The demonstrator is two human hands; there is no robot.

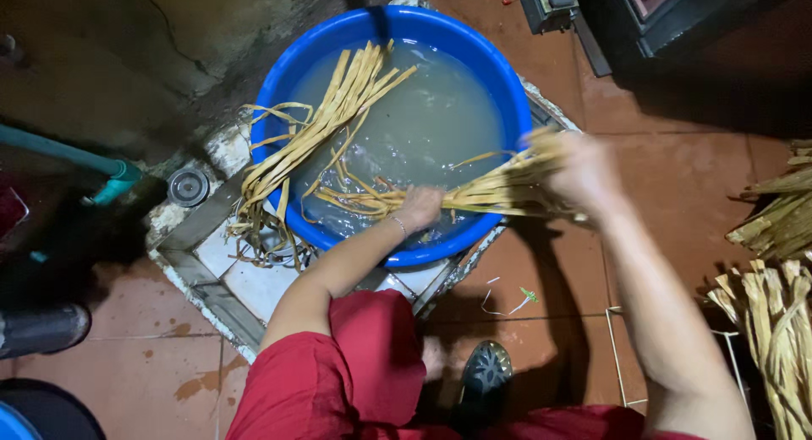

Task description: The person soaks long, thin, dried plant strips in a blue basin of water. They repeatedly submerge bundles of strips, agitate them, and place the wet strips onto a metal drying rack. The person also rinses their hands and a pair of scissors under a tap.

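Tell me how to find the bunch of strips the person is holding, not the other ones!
Find the big blue basin of cloudy water on the tiled floor. At its near rim, the left hand and right hand grip one bundle of tan strips lying sideways. The other strips drape untouched over the basin's left rim, and dry bundles lie right.

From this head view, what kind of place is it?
Probably a home wash area or back-yard work corner. A blue basin of murky water sits on a tiled drain ledge, a pipe runs alongside, and dried plant strips are piled on the wet red tile floor.
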